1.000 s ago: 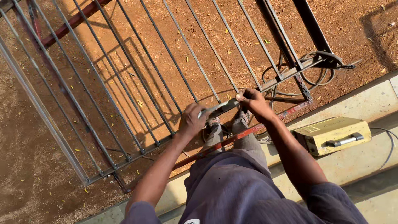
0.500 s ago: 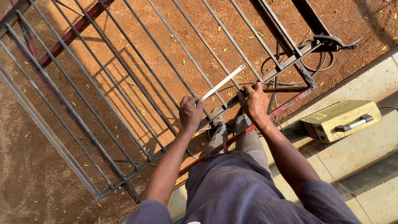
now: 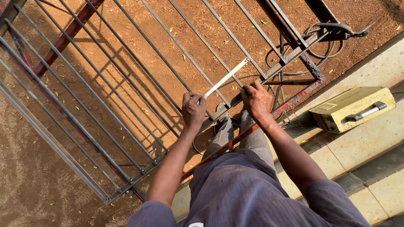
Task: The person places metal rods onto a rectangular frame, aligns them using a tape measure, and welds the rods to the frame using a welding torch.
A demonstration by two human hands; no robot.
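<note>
A person leans over a barred steel grille (image 3: 126, 96) laid across red earth. The left hand (image 3: 192, 110) has its fingers wrapped round one end of a steel rule (image 3: 227, 77) angled toward 1 o'clock across the bars; the right hand (image 3: 256, 101) grips the frame rail. Measuring looks under way. A yellow welder (image 3: 351, 108) sits at 3 o'clock.

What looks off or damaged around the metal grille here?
One flat pale metal strip lies askew across the parallel dark grille bars, pinched by the left hand. The frame rail beyond the right hand looks rusty and rough.
</note>
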